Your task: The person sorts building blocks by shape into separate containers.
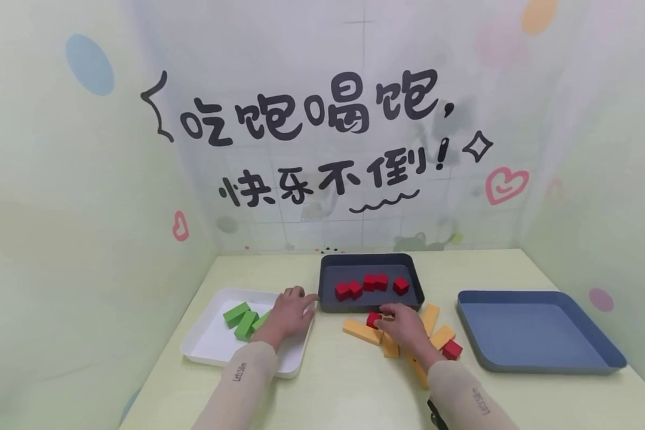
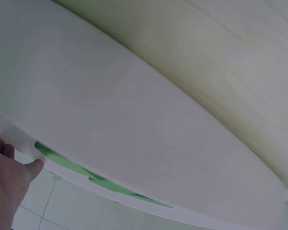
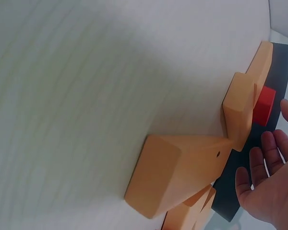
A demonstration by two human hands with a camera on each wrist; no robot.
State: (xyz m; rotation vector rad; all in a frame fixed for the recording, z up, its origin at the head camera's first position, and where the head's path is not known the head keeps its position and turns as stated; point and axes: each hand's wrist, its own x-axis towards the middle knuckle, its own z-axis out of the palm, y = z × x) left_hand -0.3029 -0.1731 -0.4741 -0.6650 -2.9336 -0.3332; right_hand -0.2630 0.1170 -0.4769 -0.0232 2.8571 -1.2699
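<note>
In the head view my left hand [image 1: 289, 313] is over the right side of the white tray [image 1: 206, 345], fingers near its rim, holding nothing that I can see. Green blocks [image 1: 245, 326] lie in that tray, one partly hidden by the hand. My right hand [image 1: 405, 325] reaches over a loose pile of yellow blocks [image 1: 362, 331], its fingers and thumb beside a red cube [image 1: 373, 319]. The right wrist view has this hand [image 3: 271, 187] with fingers spread and relaxed, apart from the red cube [image 3: 264, 106]. Another red cube [image 1: 451, 350] lies right of the wrist.
A dark grey tray [image 1: 330, 270] with several red cubes [image 1: 369, 282] stands at the back middle. On the right is a blue-grey tray [image 1: 537, 328]. Printed walls [image 1: 86, 239] close in the table [image 1: 333, 394] at the back and both sides.
</note>
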